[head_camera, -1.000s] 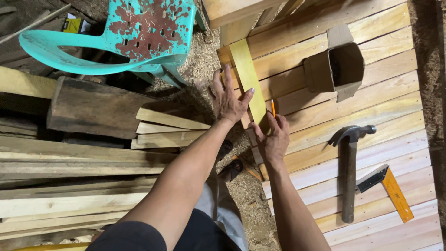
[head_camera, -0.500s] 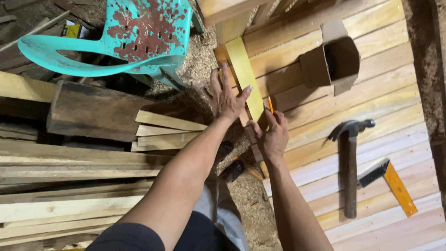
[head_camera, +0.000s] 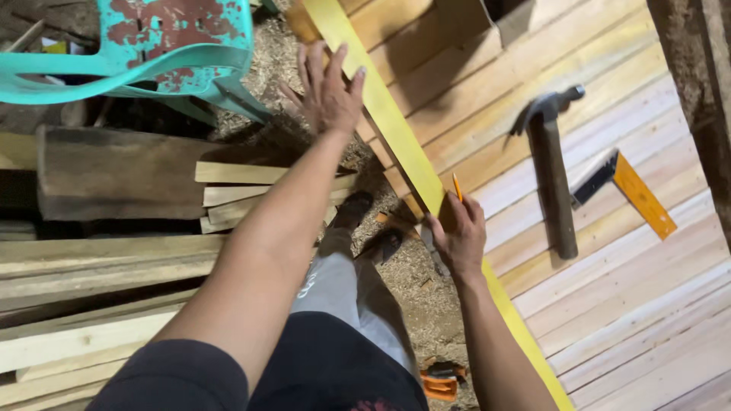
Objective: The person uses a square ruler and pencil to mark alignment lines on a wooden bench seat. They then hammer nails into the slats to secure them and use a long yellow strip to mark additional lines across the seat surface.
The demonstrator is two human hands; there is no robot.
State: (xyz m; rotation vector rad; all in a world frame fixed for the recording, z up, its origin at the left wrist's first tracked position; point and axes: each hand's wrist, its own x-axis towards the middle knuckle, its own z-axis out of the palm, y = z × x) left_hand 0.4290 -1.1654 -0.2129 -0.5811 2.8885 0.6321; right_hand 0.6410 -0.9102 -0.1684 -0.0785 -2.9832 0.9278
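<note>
My view has dropped closer since a second ago, and the yellow wood strip (head_camera: 396, 129) now runs long past both hands. My left hand (head_camera: 327, 87) lies flat and spread at its far end, fingers loose. My right hand (head_camera: 455, 236) pinches an orange pencil (head_camera: 457, 186) against the strip's near edge. Beyond my right hand lie a claw hammer (head_camera: 552, 175) and try square (head_camera: 632, 190).

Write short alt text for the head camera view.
A person's left hand rests on a long yellow board lying on a plank worktop, while the right hand holds a pencil against it. A hammer lies nearby.
</note>
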